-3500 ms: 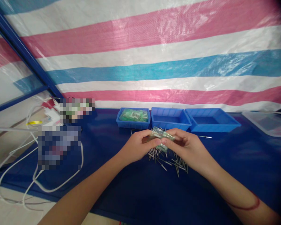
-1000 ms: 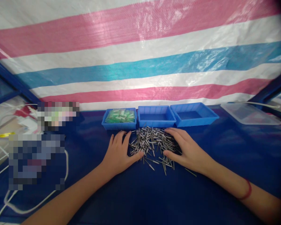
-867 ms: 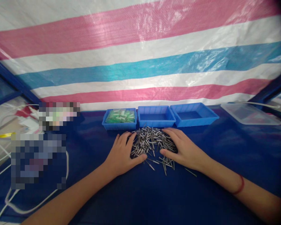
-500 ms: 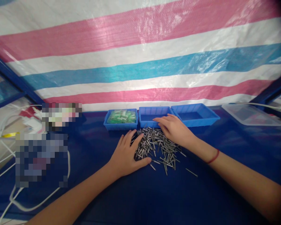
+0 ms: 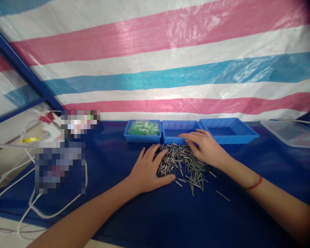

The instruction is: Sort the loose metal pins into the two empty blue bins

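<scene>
Pins (image 5: 175, 158): messy heap on the tabletop (image 5: 157, 220), so call that the clock centre, 12 pointing away from the person. Sitting right in front of the bins keeps reaches short, I'd guess.
Left hand (image 5: 146, 170): at 9 o'clock, fingers (image 5: 167, 178) spread wide and thumb well apart, curving round the heap's edge and not gripping anything. Looks to me like a little fence so the pins don't wander.
Right hand (image 5: 208, 146): at 2 o'clock, fingers half bent, tips at the near rim of the middle bin. Undersides are hidden, so I honestly can't tell if they're closed on anything.
Middle bin (image 5: 169, 139): at 12, just beyond the heap, probably the handiest spot for either hand.
Left bin (image 5: 142, 139): about 10:30, full of green packets (image 5: 144, 127); the walls presumably stop those slippery things sliding about.
Right bin (image 5: 232, 139): between 1 and 2, lined up beside the middle one, likely just to keep the row tidy.
Stray pin (image 5: 222, 195): between 4 and 5, apart from the heap, maybe rolled off.
</scene>
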Action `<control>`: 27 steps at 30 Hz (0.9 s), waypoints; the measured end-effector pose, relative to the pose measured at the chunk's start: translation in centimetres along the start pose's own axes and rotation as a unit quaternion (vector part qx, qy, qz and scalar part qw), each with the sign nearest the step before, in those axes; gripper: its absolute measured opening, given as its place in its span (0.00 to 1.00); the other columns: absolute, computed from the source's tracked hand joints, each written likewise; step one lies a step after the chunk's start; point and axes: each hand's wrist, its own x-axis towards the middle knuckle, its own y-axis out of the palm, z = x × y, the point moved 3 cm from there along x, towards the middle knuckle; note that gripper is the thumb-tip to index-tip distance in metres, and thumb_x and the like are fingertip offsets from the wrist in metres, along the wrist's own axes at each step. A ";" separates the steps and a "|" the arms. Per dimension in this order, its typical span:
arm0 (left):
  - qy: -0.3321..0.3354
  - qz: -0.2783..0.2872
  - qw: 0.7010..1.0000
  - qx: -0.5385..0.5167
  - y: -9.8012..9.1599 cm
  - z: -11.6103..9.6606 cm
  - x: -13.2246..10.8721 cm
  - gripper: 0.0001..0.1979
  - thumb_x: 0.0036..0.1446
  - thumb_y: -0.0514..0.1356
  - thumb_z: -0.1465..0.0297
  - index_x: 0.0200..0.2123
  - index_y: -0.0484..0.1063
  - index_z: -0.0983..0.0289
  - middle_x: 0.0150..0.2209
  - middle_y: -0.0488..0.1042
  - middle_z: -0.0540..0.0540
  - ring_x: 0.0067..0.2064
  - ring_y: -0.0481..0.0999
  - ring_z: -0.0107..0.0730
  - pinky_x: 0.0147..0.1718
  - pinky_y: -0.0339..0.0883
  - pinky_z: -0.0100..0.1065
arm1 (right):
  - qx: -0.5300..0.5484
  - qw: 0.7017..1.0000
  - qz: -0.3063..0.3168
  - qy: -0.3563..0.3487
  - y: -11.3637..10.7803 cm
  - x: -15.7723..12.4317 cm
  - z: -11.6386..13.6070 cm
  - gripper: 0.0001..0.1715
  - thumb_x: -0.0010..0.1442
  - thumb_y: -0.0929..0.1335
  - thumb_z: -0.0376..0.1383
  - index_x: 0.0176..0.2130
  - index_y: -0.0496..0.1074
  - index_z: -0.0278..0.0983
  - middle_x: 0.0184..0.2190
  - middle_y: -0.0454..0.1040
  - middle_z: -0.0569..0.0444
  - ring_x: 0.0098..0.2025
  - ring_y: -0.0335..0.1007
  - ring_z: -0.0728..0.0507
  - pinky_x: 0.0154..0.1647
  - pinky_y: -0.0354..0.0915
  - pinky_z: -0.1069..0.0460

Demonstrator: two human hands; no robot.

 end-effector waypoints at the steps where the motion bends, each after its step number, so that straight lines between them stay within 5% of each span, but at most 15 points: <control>1: -0.001 -0.001 1.000 0.000 0.0 0.0 0.0 0.42 0.54 0.53 0.43 0.65 0.53 0.61 0.67 0.50 0.65 0.67 0.50 0.52 0.63 0.41 0.58 | 0.002 1.000 -0.003 -0.005 -0.4 0.0 0.1 0.19 0.62 0.61 0.33 0.51 0.70 0.40 0.40 0.79 0.51 0.42 0.74 0.41 0.55 0.59 0.37; 7: 0.001 -0.002 1.000 -0.006 0.0 0.1 -0.2 0.41 0.54 0.52 0.43 0.65 0.53 0.60 0.67 0.49 0.64 0.67 0.49 0.50 0.64 0.40 0.58 | -0.033 0.992 -0.096 0.078 -4.1 -2.1 -2.5 0.27 0.63 0.62 0.45 0.57 0.64 0.38 0.49 0.73 0.42 0.51 0.68 0.32 0.53 0.62 0.38; 12: 0.001 -0.003 1.000 -0.013 -0.1 0.1 -0.2 0.41 0.54 0.53 0.44 0.64 0.54 0.61 0.67 0.51 0.65 0.67 0.50 0.52 0.63 0.39 0.59 | -0.068 0.989 -0.068 0.113 -3.9 -5.4 -4.7 0.27 0.61 0.63 0.49 0.52 0.69 0.34 0.43 0.75 0.38 0.46 0.71 0.27 0.50 0.63 0.34; 21: 0.006 -0.016 1.000 -0.022 0.1 0.2 -0.1 0.40 0.54 0.54 0.45 0.64 0.54 0.60 0.66 0.52 0.64 0.66 0.51 0.53 0.63 0.39 0.60 | -0.076 0.990 -0.062 0.098 -3.4 -5.2 -4.0 0.18 0.63 0.62 0.42 0.49 0.70 0.36 0.41 0.75 0.41 0.44 0.70 0.29 0.52 0.62 0.34; 25: 0.016 -0.001 1.000 -0.026 -0.3 0.3 -0.1 0.43 0.52 0.53 0.42 0.65 0.52 0.59 0.67 0.48 0.65 0.67 0.47 0.57 0.62 0.41 0.62 | -0.053 0.989 -0.096 0.098 -4.1 -6.5 -2.4 0.25 0.62 0.64 0.42 0.57 0.63 0.42 0.48 0.71 0.42 0.52 0.66 0.29 0.54 0.60 0.34; 27: 0.041 0.010 0.999 -0.032 -0.6 0.3 0.1 0.47 0.48 0.54 0.39 0.66 0.50 0.57 0.68 0.46 0.64 0.68 0.43 0.60 0.61 0.42 0.63 | -0.020 0.997 -0.050 0.058 -3.7 -7.6 -0.7 0.34 0.59 0.66 0.46 0.61 0.58 0.42 0.54 0.66 0.42 0.57 0.61 0.29 0.57 0.59 0.35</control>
